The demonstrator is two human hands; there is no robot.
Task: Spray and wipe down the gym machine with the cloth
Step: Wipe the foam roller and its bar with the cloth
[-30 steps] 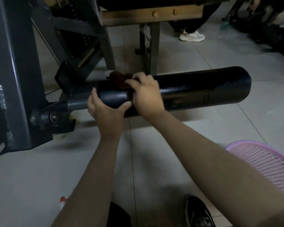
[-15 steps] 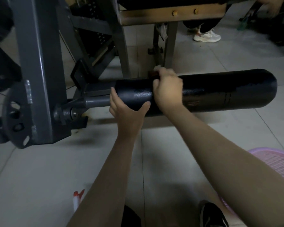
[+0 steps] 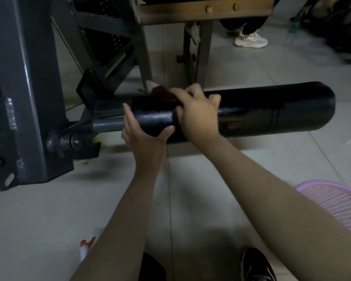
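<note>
The roller pad (image 3: pixel 272 110) is clasped by the left hand (image 3: pixel 145 138); a red cloth (image 3: pixel 163 94) is held on it under the curled fingers of the right hand (image 3: pixel 197 116).

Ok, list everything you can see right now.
roller pad: one, black, mid-picture
cloth: one, dark red, on the pad's top
machine frame: one, grey, beside the pad's inner end
spray bottle: one, white with red top, on the floor, partly behind the left arm
basket: one, pink, on the floor, cut by the picture's edge
bench: one, tan board, behind the pad
sneaker: one, white, far floor, another person's
shoe: one, black, bottom edge, the wearer's
left hand: one, grips the pad's inner end
right hand: one, presses the cloth onto the pad
</note>
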